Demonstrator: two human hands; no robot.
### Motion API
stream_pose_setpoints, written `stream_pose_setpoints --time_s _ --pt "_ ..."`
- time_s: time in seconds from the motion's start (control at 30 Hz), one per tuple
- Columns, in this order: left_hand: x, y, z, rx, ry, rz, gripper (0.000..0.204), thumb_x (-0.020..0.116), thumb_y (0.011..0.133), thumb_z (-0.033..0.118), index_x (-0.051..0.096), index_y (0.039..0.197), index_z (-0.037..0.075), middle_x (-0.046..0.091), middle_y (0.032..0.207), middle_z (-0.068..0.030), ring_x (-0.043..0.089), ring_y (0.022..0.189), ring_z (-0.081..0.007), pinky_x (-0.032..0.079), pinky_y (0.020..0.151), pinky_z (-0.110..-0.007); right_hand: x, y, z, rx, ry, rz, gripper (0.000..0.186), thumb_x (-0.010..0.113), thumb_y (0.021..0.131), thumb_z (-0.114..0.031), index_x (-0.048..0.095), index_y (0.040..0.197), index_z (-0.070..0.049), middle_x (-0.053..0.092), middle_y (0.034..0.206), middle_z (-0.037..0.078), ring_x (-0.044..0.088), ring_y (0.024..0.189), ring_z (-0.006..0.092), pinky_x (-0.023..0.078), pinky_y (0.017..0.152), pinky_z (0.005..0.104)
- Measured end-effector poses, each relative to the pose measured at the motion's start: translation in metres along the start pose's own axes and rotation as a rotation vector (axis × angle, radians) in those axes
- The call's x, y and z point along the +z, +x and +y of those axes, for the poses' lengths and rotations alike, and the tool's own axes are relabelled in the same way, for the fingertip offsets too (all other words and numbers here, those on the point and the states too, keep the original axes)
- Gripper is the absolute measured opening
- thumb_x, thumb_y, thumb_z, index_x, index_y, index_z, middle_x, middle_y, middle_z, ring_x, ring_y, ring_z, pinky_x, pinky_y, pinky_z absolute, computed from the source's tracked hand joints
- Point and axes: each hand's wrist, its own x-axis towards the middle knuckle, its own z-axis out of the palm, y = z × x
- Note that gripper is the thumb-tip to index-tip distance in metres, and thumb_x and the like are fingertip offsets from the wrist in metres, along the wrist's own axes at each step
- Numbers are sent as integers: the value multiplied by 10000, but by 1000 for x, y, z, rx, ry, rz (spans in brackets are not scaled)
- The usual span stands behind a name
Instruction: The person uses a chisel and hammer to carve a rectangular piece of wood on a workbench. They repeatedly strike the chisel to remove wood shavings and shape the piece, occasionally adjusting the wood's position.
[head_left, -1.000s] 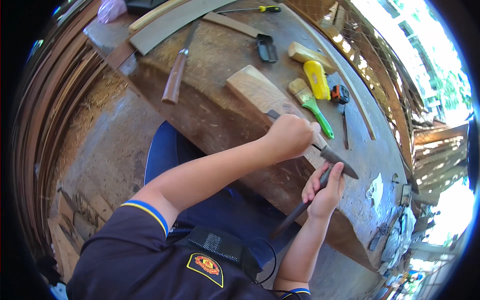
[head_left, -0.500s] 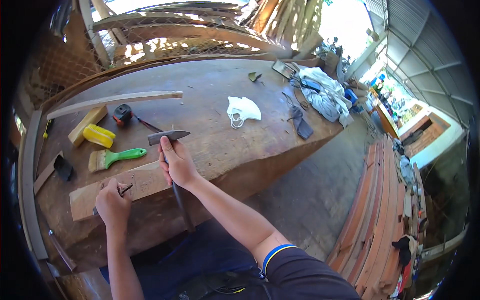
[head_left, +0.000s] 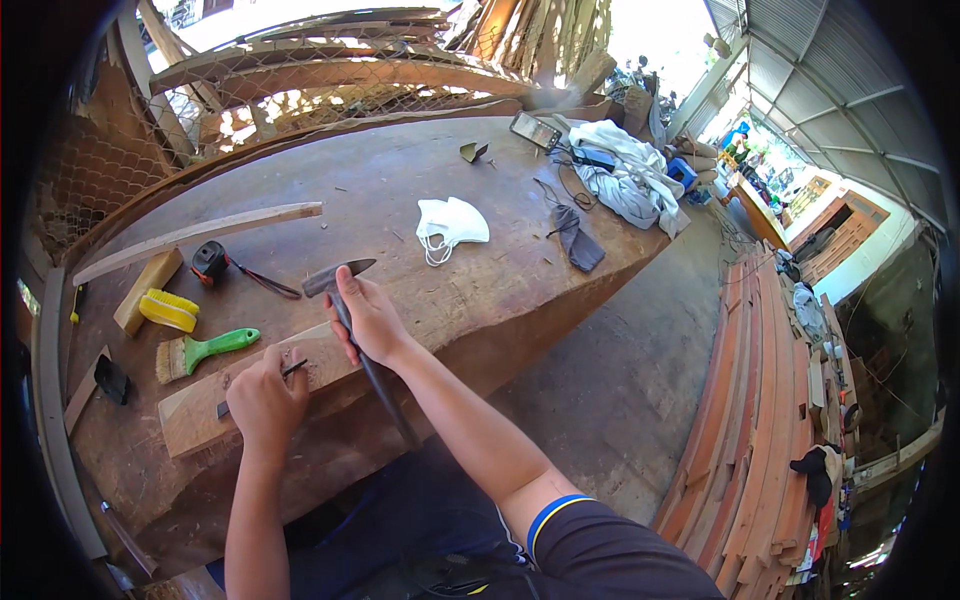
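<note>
My right hand (head_left: 370, 318) is closed around a hammer (head_left: 390, 400), high on the handle just below its head. The hammer's dark metal head, pointed at one end, shows above my thumb; the handle slants down toward me. My left hand (head_left: 268, 395) is closed on a short dark chisel-like metal tool (head_left: 295, 367), its two ends sticking out on either side of the fist. Under that hand lies a pale wooden board (head_left: 190, 425) with rough cut marks on its top. A green-handled paintbrush (head_left: 215, 347) rests just beyond the board.
On the thick workbench (head_left: 330, 220) lie a yellow scrubbing brush (head_left: 169, 310), a tape measure (head_left: 210, 262), a wood block (head_left: 150, 290), a long strip (head_left: 200, 240), a white mask (head_left: 455, 225), a grey pouch (head_left: 577, 243) and cloths (head_left: 625, 175). Stacked planks (head_left: 745, 420) lie at right.
My left hand with the dark tool has moved right along the board and turned. The hammer has tilted a little in my right hand. The view has shifted slightly.
</note>
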Motion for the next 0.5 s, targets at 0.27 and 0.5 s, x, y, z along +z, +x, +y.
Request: stream_pose_setpoints --time_s 0.27,0.5 --pt "7 -2 2 22 -56 133 100 637 761 175 602 725 88 608 615 -148 621 582 -329 479 563 -428 -2 6 12 -101 -553 184 538 409 991 -513 579 893 -12 501 502 56 552 419 208 459 433 353" --pt "18 -4 -14 -56 -171 71 81 614 718 169 669 739 112 633 610 -137 648 557 -296 506 530 -403 31 -79 -10 67 -174 205 437 432 1015 -406 480 762 -53 508 572 40 426 332 103 323 283 237"
